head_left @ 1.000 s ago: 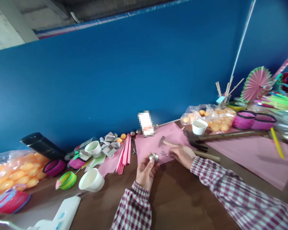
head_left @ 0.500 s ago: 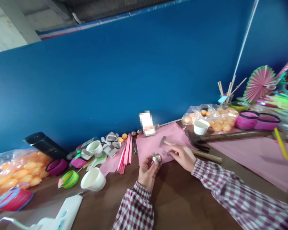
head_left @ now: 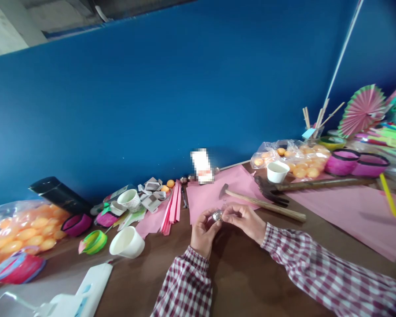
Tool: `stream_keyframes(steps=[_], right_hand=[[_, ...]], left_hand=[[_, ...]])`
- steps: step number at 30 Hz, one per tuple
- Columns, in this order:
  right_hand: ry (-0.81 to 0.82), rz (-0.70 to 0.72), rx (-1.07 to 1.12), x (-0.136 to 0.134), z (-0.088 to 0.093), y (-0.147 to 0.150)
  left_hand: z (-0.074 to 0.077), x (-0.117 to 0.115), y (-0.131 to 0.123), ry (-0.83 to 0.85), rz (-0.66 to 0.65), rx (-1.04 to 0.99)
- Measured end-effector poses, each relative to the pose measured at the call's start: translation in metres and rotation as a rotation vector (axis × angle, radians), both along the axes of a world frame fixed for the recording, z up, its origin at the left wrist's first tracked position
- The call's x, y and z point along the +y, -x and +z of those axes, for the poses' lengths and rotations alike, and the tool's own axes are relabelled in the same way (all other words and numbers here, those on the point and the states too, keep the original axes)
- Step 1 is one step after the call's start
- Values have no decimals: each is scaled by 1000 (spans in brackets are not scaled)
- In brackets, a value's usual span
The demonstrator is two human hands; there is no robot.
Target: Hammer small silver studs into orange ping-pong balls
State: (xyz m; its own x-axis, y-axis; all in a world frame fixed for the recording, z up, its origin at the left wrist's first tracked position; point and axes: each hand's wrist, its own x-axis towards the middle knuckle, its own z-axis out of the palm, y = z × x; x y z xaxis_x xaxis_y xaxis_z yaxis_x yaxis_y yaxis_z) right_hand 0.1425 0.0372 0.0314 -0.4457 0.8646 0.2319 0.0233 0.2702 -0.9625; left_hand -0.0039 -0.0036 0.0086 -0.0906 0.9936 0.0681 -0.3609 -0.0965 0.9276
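The metal ball (head_left: 217, 215) is held in the left hand's (head_left: 203, 233) grip, near the pink sheet (head_left: 206, 196). The right hand's (head_left: 246, 219) grip is narrowed at its side (contents cannot be told). Work appears unfinished; remaining steps cannot be determined.

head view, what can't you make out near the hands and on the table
All in the head view:
Shiny ball: partly covered by the left hand, far side turned away.
Right hand: its fingers cover anything pinched between them.
Pixelated white object: markings unreadable.
White device: cut off by the bottom edge.
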Motion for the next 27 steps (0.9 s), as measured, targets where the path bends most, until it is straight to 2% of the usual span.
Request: stream_keyframes(steps=[17,27], right_hand=[[-24,-9,-72,1,-3,-1],[-22,-27,-136,0,3,-2]], left_hand=[[1,-1,-1,-10,-8,-6],[2,0,0,21,-27,-25]])
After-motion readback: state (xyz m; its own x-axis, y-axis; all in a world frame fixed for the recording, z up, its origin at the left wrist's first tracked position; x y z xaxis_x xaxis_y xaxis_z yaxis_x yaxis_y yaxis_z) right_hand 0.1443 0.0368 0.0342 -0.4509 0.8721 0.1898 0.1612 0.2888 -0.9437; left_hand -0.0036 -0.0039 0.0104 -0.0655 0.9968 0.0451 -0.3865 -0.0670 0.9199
